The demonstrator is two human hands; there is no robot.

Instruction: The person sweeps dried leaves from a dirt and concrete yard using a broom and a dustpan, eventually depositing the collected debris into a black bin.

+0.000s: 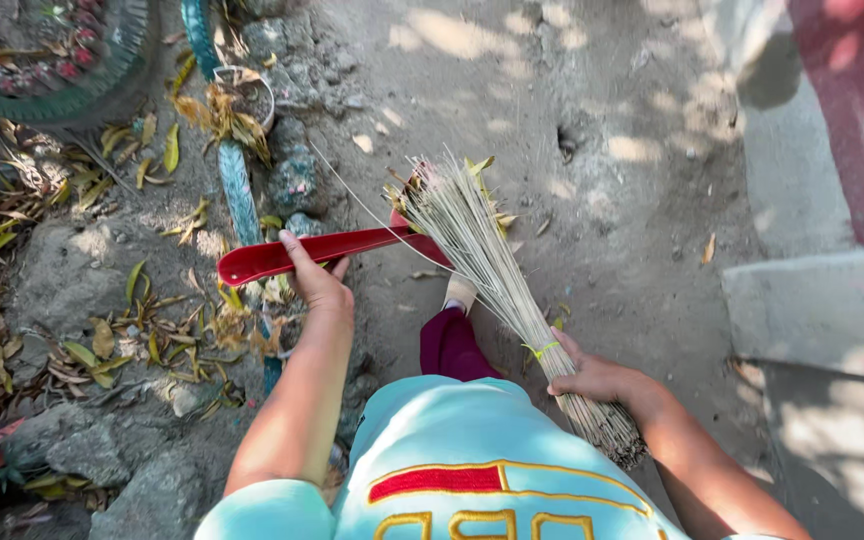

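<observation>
1. Red plastic dustpan handle (pixel 322 250): long, narrow, lying nearly level across the middle of the view. Its rounded end points to the picture's left, over the leaf litter; its other end runs right and passes behind the broom bristles. The long axis rises slightly toward the right.
2. Left hand (pixel 317 285): closed around the dustpan handle from below, thumb laid over the top, just right of the rounded end. The handle sits at the far end of the outstretched forearm.
3. Stick broom (pixel 492 270): bundle of pale thin ribs, tied by a green band. Its long axis is diagonal, the bound butt at lower right and the splayed tips at upper left, resting on the dirt by the dustpan.
4. Right hand (pixel 592 378): clenched around the broom near the bound end, just below the green band.
5. Dry leaves (pixel 102 340): yellow and brown, scattered over rocks left of the handle.
6. Concrete step (pixel 822 300): grey, at right, well apart from both hands.
7. Painted tyre planter (pixel 72 90): green, upper left corner.
</observation>
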